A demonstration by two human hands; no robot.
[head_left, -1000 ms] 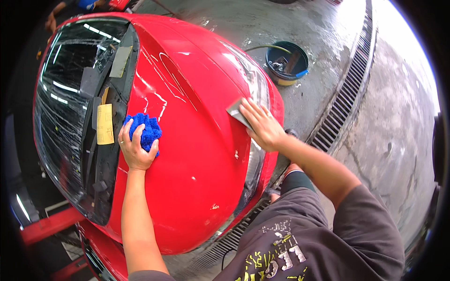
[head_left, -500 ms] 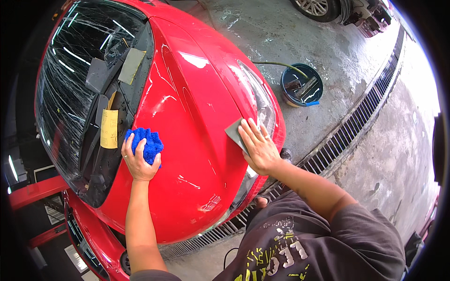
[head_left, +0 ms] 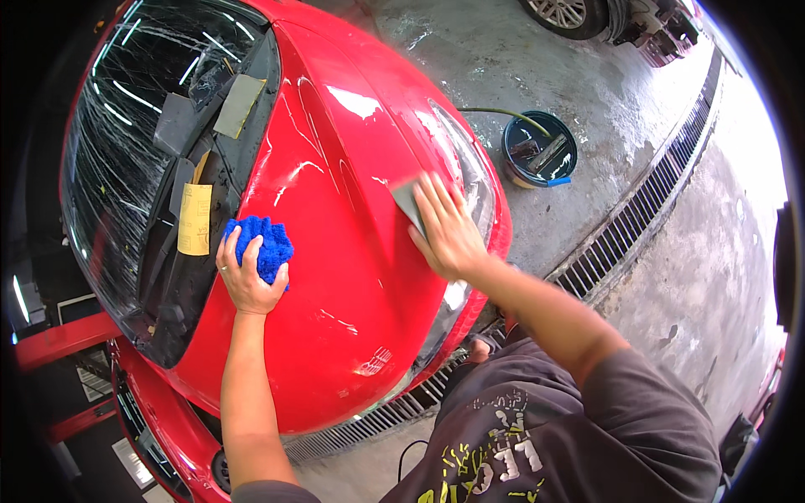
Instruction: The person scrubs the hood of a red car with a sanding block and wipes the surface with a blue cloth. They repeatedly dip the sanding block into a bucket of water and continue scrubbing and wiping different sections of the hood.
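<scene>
A wet red car hood lies in front of me. My left hand is closed round a bunched blue microfibre cloth, which rests on the hood beside the windscreen edge. Near the headlight, my right hand lies with fingers stretched together over a grey sheet of sandpaper, pressing it to the hood. The palm and fingers hide part of that sheet.
Sandpaper pieces, one yellow-backed and one grey, lie at the windscreen base. A dark bucket of water, with a hose in it, stands on the wet floor beside a drain grate. Another red car is at lower left.
My right hand has slid the sandpaper away from me and slightly left along the hood. The left hand and blue cloth have barely shifted.
</scene>
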